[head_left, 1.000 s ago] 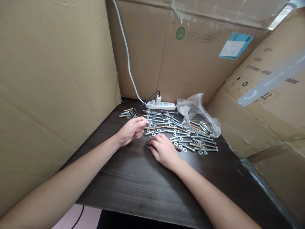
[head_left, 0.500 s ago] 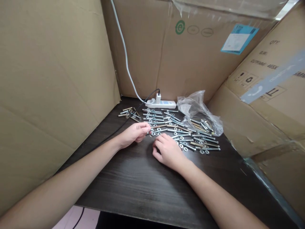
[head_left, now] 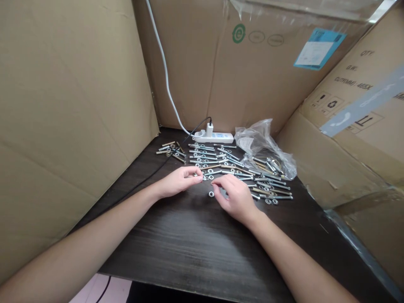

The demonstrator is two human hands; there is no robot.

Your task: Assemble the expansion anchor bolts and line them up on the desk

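Observation:
My left hand (head_left: 181, 182) hovers at the near-left edge of the rows of hardware, thumb and fingers pinched together. Whatever is in this pinch is too small to make out. Opposite it, my right hand (head_left: 236, 197) has its thumb and index tips brought together, and I cannot make out what they hold. A loose nut (head_left: 211, 194) lies on the table just left of the right thumb. Beyond the hands, metal bolts (head_left: 203, 162) lie in rows with washers (head_left: 211, 177) and nuts among them. The right hand hides part of the nearer rows.
A clear plastic bag (head_left: 263, 136) with more hardware lies at the back right. The power strip (head_left: 222, 137) sits behind the rows, its black cable (head_left: 154, 171) crossing the table to the left. A small pile of metal sleeves (head_left: 168, 144) lies left. Cardboard walls (head_left: 186, 63) enclose the table.
My right hand has shifted slightly right, its fingertips now pinched, and the loose nut shows beside it. My left hand has moved slightly right, closer to the right fingertips.

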